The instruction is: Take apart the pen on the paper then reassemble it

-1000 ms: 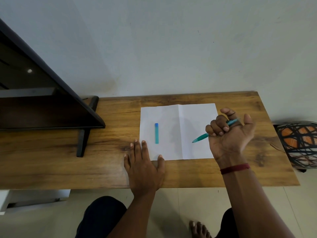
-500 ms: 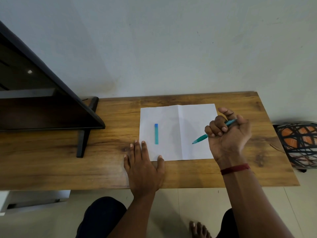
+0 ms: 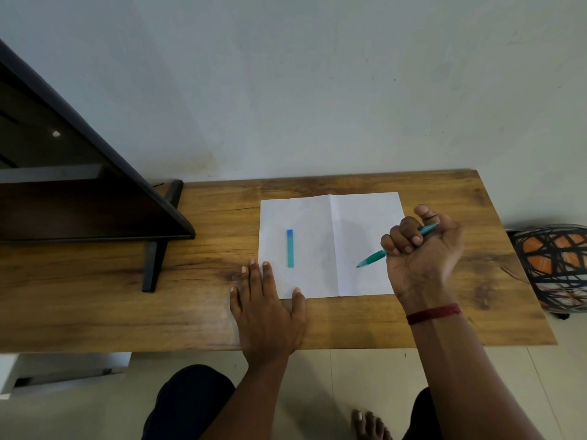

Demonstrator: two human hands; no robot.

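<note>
A white sheet of paper (image 3: 349, 217) with a centre fold lies on the wooden table (image 3: 206, 312). On its left half rests the teal pen cap (image 3: 290, 248) with a blue end, lengthwise and untouched. My right hand (image 3: 422, 255) is curled in a fist around the teal pen body (image 3: 371, 258), held above the paper's right half with the tip pointing down-left. The pen's rear end sticks out past my thumb. My left hand (image 3: 265, 309) lies flat, fingers spread, over the paper's near-left corner.
A dark monitor (image 3: 63, 192) on a black stand (image 3: 155, 262) fills the table's left side. A patterned black and orange stool (image 3: 552, 265) stands off the table's right end. The wall runs right behind the table. My knees and a bare foot show below the near edge.
My right thumb has folded in against the pen and the fist has closed tighter. The cap, paper and left hand stay where they were.
</note>
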